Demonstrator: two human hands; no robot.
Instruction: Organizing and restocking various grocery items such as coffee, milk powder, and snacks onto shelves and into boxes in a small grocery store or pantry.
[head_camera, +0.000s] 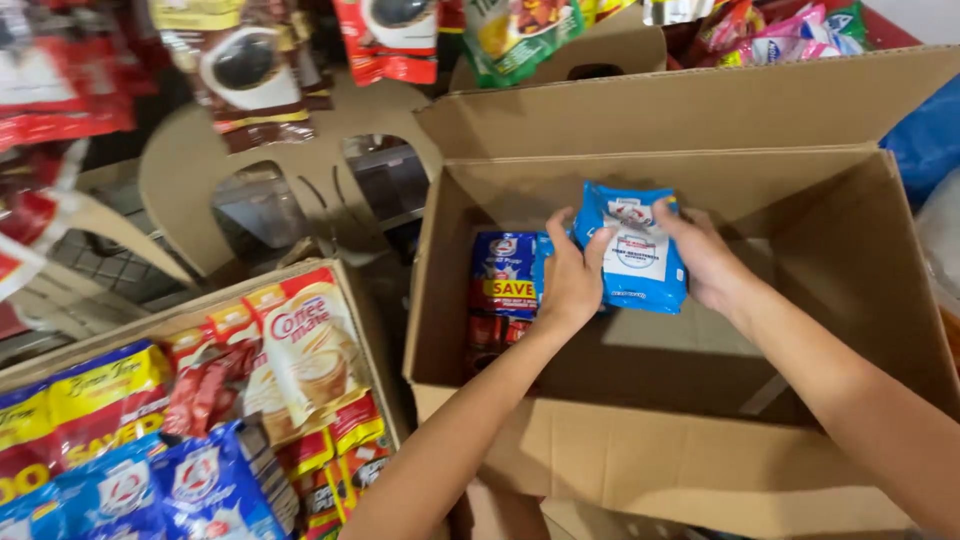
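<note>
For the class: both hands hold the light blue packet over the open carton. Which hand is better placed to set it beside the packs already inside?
Probably the left hand: it grips the light blue packet on the side nearest the stacked packs at the carton's left wall. The right hand is farther away.

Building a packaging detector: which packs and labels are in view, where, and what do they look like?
Light-blue plastic pouch with white label panel: held over the open cardboard box by left hand and right hand.
Dark-blue pack with yellow band: inside the box, left wall.
Cream-and-red sachets: left carton.
Blue-and-white packs: left carton, bottom.
Brown cup-picture sachets: hanging above.
</note>
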